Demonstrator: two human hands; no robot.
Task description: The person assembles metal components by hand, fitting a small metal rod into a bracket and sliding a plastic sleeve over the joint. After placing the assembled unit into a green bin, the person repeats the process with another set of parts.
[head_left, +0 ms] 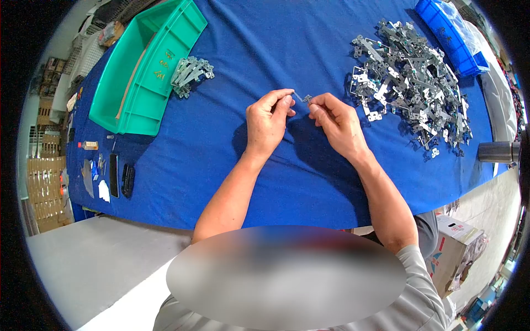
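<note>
Between my two hands, above the blue cloth, is a small metal bracket [303, 99]. My left hand [268, 117] pinches its left end between thumb and fingers. The right end is pinched by my right hand [337, 120]. Fingertips cover part of the bracket, so its full shape is hidden. To the right lies a big heap of similar metal brackets [411, 83], tangled together. A smaller, neater pile of metal brackets [190, 74] rests left of my hands, against the green bin.
A green plastic bin [149, 110] stands at the left and a blue plastic bin [469, 63] at the far right. A phone [114, 175], a black object [127, 181] and a small bottle [88, 145] lie at the left. A metal cylinder [495, 151] sits at the right edge.
</note>
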